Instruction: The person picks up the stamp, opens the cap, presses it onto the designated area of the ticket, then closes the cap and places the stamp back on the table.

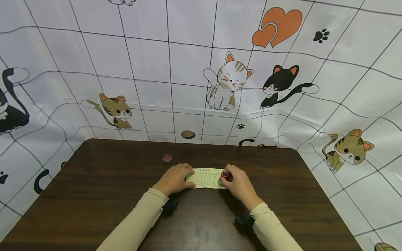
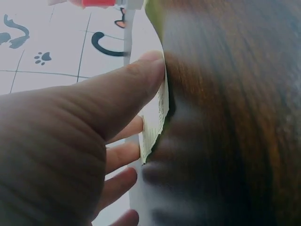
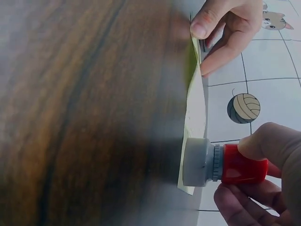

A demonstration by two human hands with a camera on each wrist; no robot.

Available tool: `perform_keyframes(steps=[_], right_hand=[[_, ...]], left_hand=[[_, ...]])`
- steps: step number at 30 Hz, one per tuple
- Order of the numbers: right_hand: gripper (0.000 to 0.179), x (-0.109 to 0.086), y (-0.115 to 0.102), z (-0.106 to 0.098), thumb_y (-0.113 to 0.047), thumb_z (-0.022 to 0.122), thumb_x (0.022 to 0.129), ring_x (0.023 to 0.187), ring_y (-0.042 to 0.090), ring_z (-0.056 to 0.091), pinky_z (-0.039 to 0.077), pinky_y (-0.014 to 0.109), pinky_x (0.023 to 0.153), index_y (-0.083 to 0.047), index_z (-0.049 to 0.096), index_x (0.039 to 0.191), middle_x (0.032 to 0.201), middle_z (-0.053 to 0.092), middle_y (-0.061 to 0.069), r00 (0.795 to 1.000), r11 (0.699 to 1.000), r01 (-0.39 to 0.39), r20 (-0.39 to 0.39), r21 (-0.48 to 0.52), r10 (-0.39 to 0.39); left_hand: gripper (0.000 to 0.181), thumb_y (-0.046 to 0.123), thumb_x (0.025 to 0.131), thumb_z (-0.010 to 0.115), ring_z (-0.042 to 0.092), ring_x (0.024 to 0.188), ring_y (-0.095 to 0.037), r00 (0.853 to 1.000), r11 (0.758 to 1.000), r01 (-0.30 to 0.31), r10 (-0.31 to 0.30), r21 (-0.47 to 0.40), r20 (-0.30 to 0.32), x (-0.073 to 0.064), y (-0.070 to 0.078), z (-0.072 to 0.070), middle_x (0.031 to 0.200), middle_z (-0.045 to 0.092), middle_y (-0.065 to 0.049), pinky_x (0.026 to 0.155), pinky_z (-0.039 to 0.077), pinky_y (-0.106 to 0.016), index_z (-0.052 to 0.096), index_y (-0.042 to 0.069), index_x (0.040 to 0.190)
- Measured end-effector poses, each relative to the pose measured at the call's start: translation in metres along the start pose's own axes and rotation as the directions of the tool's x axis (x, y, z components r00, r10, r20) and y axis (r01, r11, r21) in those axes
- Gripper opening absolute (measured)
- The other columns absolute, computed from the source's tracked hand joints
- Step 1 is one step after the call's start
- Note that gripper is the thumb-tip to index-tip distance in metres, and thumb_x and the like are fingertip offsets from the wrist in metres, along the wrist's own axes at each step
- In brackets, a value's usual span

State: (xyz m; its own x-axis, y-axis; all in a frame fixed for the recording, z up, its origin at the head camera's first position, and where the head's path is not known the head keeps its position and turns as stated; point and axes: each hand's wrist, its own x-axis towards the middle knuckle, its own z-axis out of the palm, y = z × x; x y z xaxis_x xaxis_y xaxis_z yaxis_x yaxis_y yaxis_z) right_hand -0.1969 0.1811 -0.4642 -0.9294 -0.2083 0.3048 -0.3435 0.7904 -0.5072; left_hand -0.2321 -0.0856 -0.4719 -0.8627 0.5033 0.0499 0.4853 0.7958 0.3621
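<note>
A pale yellow-green slip of paper [image 1: 205,177], printed with a table, lies on the brown table. With its thumb on the near edge and a finger at the far corner, my left hand [image 1: 177,177] presses the slip's left end. My right hand [image 1: 239,183] pinches the red handle of a stamp [image 3: 244,165] between thumb and fingers. The stamp's round grey base sits against the slip's right end, its face hidden. In the right wrist view the slip [image 3: 195,113] bows up slightly between the hands.
Behind the left hand stands a small round container [image 1: 167,158] with a pinkish-red inside. The brown table [image 1: 110,181] has rounded far corners and meets a white curtain [image 1: 150,94] printed with cats and grid lines. Dark wrist bands show under both sleeves.
</note>
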Motion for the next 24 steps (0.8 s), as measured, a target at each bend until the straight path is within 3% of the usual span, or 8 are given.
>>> perform_keyframes(steps=[3,7,12,17,24], right_hand=[[0.025,0.0005,-0.0012,-0.0009,-0.01,0.084,0.087,0.071,0.009,0.053,0.048,0.028,0.064,-0.018,0.06,0.085,0.083,0.058,-0.006,1.0,1.0,0.004,-0.007,-0.003,-0.004],[0.026,0.0011,-0.0019,-0.0016,-0.01,0.084,0.087,0.071,0.009,0.052,0.048,0.028,0.064,-0.018,0.059,0.085,0.083,0.057,-0.007,1.0,1.0,0.002,-0.01,-0.008,-0.002],[0.026,0.0029,-0.0017,-0.0006,-0.01,0.084,0.087,0.072,0.009,0.053,0.047,0.028,0.064,-0.018,0.059,0.085,0.084,0.058,-0.007,1.0,1.0,0.007,-0.017,-0.003,-0.007],[0.025,0.0032,-0.0011,0.0013,-0.012,0.084,0.088,0.072,0.01,0.051,0.046,0.029,0.064,-0.018,0.06,0.086,0.083,0.058,-0.006,1.0,1.0,0.004,-0.013,-0.027,-0.005],[0.024,0.0034,-0.0015,0.0025,-0.015,0.085,0.086,0.081,0.019,0.057,0.047,0.042,0.076,-0.019,0.061,0.086,0.084,0.061,-0.007,0.999,0.997,0.012,-0.043,-0.073,-0.015]], left_hand=[[0.053,0.041,0.088,0.083,0.06,0.126,-0.03,1.0,1.0,-0.001,0.001,-0.003,-0.013,-0.0004,0.0003,-0.001,0.137,0.063,-0.011,0.107,0.049,-0.047,0.072,0.01,0.13],[0.056,0.04,0.089,0.082,0.057,0.132,-0.031,1.0,1.0,0.009,-0.009,-0.018,-0.013,-0.0012,0.0,-0.0021,0.145,0.059,-0.012,0.109,0.047,-0.049,0.069,0.011,0.135],[0.06,0.041,0.091,0.079,0.049,0.142,-0.033,1.0,1.0,0.002,-0.003,0.002,0.014,-0.0015,-0.0026,-0.0028,0.155,0.052,-0.011,0.114,0.042,-0.052,0.064,0.014,0.143],[0.055,0.04,0.092,0.078,0.048,0.142,-0.033,0.999,1.0,0.013,-0.013,0.002,0.03,-0.0002,-0.0064,-0.0019,0.154,0.053,-0.01,0.114,0.042,-0.051,0.067,0.016,0.14],[0.056,0.041,0.093,0.077,0.048,0.142,-0.034,0.999,1.0,0.022,-0.022,0.012,0.034,0.0023,-0.0088,-0.0006,0.154,0.052,-0.01,0.115,0.04,-0.054,0.066,0.016,0.141]])
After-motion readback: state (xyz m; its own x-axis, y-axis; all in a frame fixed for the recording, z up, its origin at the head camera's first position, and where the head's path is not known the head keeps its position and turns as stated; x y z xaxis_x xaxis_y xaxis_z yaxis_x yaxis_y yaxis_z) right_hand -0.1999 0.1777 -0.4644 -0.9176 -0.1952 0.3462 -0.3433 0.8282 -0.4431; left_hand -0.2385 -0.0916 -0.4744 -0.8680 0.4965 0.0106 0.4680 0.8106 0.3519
